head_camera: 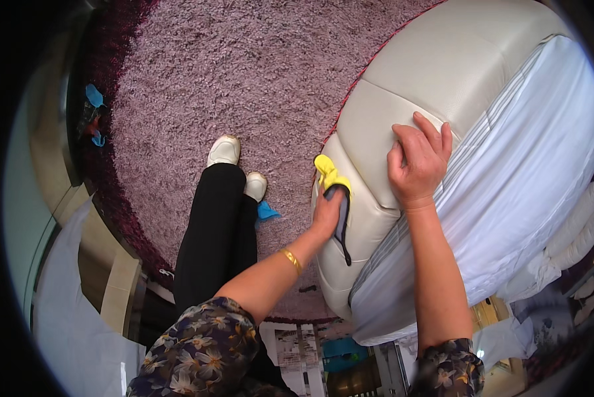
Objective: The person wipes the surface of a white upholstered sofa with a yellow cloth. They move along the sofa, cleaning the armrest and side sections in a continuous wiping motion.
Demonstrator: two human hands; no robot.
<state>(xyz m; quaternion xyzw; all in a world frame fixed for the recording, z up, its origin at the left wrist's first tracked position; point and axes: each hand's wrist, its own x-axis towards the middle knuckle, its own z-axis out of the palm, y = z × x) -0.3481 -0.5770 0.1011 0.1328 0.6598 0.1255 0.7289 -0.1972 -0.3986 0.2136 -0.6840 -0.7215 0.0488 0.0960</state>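
Observation:
My left hand (pixel 328 211) holds a bunched yellow cloth item with a dark grey lining and black edging (pixel 331 171), against the side of a cream leather-look bed frame (pixel 371 226). A gold-coloured bracelet (pixel 291 260) circles that wrist. Over the padded edge of the bed frame my right hand (pixel 421 161) is raised with curled, parted fingers and nothing in it. Beside that hand, a white sheet (pixel 505 164) covers a grey-striped mattress (pixel 466 144).
A mauve shaggy rug (pixel 237 79) lies on the floor under my shoes. One blue scrap (pixel 267 212) is near my foot. More blue items (pixel 94 95) lie by the rug's dark border at left. White pillows (pixel 575 233) rest at the far right.

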